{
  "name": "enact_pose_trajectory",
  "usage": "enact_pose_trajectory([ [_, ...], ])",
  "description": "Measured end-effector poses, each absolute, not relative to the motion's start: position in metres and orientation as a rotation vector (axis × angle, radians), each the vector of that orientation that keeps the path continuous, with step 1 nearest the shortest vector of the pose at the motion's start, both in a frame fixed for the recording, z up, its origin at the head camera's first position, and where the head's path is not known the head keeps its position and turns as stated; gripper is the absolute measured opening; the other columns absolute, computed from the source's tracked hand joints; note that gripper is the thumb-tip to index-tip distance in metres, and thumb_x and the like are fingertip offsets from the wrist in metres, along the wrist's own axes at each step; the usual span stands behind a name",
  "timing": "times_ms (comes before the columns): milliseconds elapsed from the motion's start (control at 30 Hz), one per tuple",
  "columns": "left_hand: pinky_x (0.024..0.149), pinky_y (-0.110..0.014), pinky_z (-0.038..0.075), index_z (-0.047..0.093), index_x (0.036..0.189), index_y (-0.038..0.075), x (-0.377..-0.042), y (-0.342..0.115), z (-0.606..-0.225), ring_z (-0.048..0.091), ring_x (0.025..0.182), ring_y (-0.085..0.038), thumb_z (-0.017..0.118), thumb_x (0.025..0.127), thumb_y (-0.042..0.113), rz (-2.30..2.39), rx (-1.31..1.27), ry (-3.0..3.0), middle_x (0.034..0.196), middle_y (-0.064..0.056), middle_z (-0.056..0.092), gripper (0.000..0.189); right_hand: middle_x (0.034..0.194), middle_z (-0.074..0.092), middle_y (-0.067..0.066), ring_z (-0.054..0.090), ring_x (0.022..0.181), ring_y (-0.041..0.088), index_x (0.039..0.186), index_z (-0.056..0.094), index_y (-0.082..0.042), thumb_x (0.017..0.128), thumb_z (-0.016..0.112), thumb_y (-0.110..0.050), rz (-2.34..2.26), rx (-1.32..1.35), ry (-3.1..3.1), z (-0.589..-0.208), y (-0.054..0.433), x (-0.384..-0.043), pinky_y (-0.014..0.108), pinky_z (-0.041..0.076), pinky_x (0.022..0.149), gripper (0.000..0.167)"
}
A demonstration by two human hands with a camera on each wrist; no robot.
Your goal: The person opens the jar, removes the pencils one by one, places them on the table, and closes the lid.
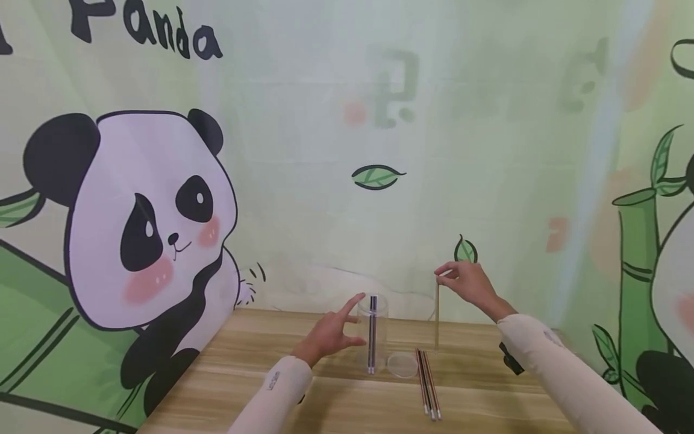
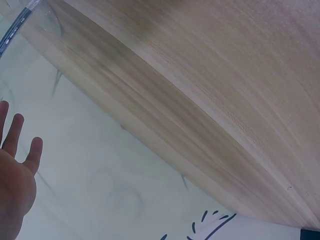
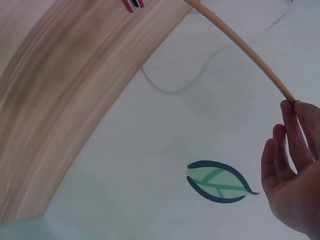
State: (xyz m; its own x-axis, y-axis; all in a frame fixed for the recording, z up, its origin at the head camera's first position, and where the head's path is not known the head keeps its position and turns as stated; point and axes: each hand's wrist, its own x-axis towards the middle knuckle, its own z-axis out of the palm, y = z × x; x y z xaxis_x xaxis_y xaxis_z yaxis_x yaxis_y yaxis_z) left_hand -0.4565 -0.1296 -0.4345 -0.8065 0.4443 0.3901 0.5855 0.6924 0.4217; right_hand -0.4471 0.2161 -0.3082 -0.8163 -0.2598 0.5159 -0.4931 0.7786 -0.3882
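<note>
My right hand (image 1: 467,284) pinches the top end of a thin tan stick (image 1: 437,313) between thumb and fingertips. It hangs upright over the back of the table, and the right wrist view shows its smooth, plain shaft (image 3: 245,47). My left hand (image 1: 332,333) is at the left side of a clear cylindrical jar (image 1: 382,337), fingers and thumb spread around it; whether they touch it I cannot tell. Dark striped pencils (image 1: 372,337) stand inside the jar, pale ends down. In the left wrist view the left hand's fingers (image 2: 14,132) look straight and apart.
A clear round lid (image 1: 402,365) lies right of the jar. Beside it, several red-and-black striped pencils (image 1: 428,386) lie together on the wooden table (image 1: 336,401). Behind the table hangs a pale green backdrop (image 1: 303,229) printed with pandas.
</note>
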Motion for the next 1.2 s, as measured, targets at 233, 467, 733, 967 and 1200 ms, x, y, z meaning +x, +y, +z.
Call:
enact_pose_trajectory([
  [233,0.106,-0.056,0.049,0.015,0.166,0.038,-0.459,-0.131,-0.430,0.071,0.113,-0.038,0.088,0.084,0.033,-0.798,-0.839,-2.628,0.131,-0.008,0.071,0.110,0.097,0.079,0.015,0.075,0.095,0.036,0.107,0.078,-0.002,0.096,0.073,-0.014,0.749,0.565,-2.574,-0.327,0.220,-0.450,0.053,0.058,0.081,0.017],
  [467,0.106,-0.056,0.049,0.014,0.165,0.041,-0.460,-0.129,-0.428,0.069,0.117,-0.038,0.088,0.084,0.035,-0.793,-0.844,-2.632,0.129,-0.007,0.072,0.110,0.095,0.080,0.014,0.076,0.093,0.034,0.105,0.078,-0.003,0.094,0.075,-0.015,0.771,0.530,-2.624,-0.355,0.228,-0.454,0.049,0.058,0.077,0.016],
  [733,0.107,-0.057,0.048,0.013,0.165,0.042,-0.461,-0.129,-0.430,0.067,0.120,-0.040,0.089,0.084,0.035,-0.795,-0.843,-2.630,0.130,-0.007,0.072,0.111,0.094,0.079,0.015,0.076,0.090,0.033,0.104,0.077,-0.001,0.093,0.074,-0.015,0.828,0.522,-2.654,-0.383,0.232,-0.458,0.045,0.058,0.073,0.018],
  [967,0.108,-0.055,0.048,0.013,0.165,0.042,-0.459,-0.129,-0.434,0.066,0.123,-0.037,0.088,0.084,0.037,-0.785,-0.819,-2.639,0.131,-0.004,0.072,0.111,0.091,0.079,0.014,0.076,0.088,0.034,0.103,0.077,-0.001,0.093,0.073,-0.016,0.853,0.516,-2.625,-0.416,0.233,-0.464,0.047,0.058,0.075,0.018],
  [1200,0.109,-0.055,0.047,0.012,0.165,0.043,-0.458,-0.131,-0.437,0.066,0.124,-0.035,0.088,0.084,0.037,-0.773,-0.801,-2.651,0.131,-0.003,0.071,0.111,0.092,0.079,0.013,0.074,0.084,0.028,0.102,0.078,0.001,0.093,0.073,-0.011,0.884,0.506,-2.608,-0.451,0.230,-0.467,0.039,0.058,0.071,0.016],
])
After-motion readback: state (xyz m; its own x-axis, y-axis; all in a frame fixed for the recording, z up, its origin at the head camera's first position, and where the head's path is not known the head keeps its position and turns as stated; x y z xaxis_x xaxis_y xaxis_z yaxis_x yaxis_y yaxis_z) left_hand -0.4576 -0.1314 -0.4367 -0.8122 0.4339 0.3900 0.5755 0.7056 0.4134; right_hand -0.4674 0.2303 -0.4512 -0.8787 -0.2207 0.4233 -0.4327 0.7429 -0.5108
